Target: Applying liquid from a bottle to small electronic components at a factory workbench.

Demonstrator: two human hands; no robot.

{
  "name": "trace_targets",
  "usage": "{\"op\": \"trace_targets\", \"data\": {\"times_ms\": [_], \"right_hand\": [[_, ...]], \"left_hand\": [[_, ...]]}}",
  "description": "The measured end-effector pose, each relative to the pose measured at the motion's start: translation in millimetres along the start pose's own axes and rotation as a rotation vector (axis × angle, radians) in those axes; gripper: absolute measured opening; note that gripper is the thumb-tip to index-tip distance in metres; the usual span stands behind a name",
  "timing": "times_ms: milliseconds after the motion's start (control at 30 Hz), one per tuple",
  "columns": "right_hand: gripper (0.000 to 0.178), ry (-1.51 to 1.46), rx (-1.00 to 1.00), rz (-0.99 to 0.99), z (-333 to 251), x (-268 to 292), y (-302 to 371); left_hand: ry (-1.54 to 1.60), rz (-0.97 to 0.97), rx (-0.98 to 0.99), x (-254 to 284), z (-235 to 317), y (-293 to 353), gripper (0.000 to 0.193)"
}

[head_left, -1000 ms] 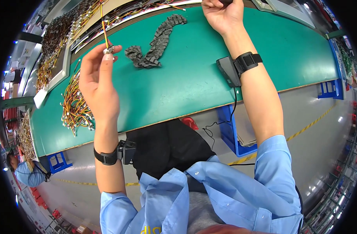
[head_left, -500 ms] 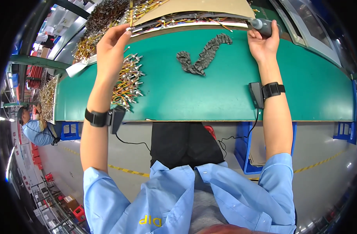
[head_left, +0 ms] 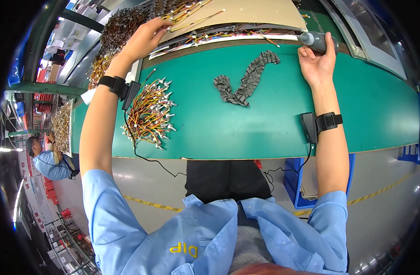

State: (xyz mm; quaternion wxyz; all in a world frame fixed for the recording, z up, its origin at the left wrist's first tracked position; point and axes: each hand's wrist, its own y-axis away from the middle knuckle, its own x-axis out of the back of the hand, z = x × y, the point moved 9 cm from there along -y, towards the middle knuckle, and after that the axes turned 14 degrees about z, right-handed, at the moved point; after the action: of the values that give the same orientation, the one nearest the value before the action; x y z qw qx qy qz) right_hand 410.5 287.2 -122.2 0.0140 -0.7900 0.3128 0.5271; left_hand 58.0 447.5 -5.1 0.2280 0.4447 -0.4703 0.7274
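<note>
A factory workshop

This place appears to be a factory workshop where electrical parts are handled. On the long green table (head_left: 210,130) there is a pile of thin coloured wires (head_left: 148,112) with small metal ends, and beyond it is a much bigger heap of wires (head_left: 127,27). At the far left, another person (head_left: 52,162) in a light blue shirt is beside one more heap of small parts (head_left: 61,121). The grey floor (head_left: 148,181) carries striped yellow tape (head_left: 152,203), and shelves (head_left: 65,250) stand at the lower left.

Dark grey bottle (head_left: 316,41) tipped sideways in the right fingers (head_left: 304,53), plus a skinny yellow-red wire (head_left: 198,21) slanting away beside the left fingers (head_left: 160,24).
</note>
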Motion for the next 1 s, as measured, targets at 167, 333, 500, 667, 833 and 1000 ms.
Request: {"op": "trace_targets", "data": {"times_ms": [167,333,500,667,833,1000], "right_hand": [[0.034,0.009,0.009,-0.01,1,-3,-1],[0.033,0.007,-0.011,-0.03,2,-2,-2],[0.034,0.004,-0.005,-0.003,2,-2,1],[0.034,0.008,0.022,0.037,1,-1,3],[0.034,0.041,-0.003,0.004,7,0,-1],[0.034,0.037,-0.027,0.012,8,3,-1]], "left_hand": [[0.018,0.05,0.095,-9,-31,5,0.027],[0.11,0.131,0.28,-14,-46,11,0.026],[0.058,0.21,0.379,-14,-53,17,0.024],[-0.13,0.251,0.247,-2,-41,16,0.025],[-0.097,0.374,0.275,39,-18,30,0.023],[0.445,0.489,0.54,62,17,81,0.024]]}}
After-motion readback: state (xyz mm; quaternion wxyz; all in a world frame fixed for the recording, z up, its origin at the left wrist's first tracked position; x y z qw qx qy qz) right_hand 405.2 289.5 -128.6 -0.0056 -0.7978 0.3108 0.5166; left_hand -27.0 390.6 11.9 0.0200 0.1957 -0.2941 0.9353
